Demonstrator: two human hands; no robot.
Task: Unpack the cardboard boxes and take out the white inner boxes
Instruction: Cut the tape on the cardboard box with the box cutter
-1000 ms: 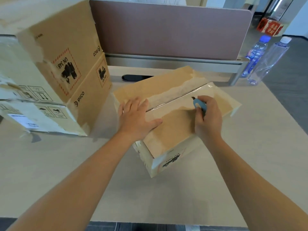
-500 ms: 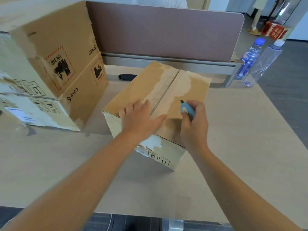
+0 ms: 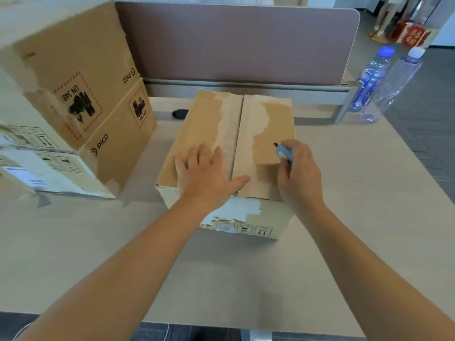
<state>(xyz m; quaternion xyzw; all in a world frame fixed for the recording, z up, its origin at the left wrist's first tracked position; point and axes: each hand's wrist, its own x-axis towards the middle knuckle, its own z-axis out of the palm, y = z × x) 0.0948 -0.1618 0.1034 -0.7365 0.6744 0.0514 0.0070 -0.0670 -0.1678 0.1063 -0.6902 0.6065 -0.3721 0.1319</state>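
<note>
My left hand (image 3: 209,174) lies spread flat across the cardboard box (image 3: 229,153) seam while my right hand (image 3: 299,173) grips the blue cutter (image 3: 283,153), so a slip could nick my thumb.

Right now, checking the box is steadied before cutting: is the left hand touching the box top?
Touching. The head view shows the left hand lying flat, fingers spread, on the cardboard box top flap beside the centre seam.

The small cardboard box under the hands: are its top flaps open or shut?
Shut. Both flaps of the small cardboard box lie flat and meet at the centre seam; the left hand presses flat on them.
</note>
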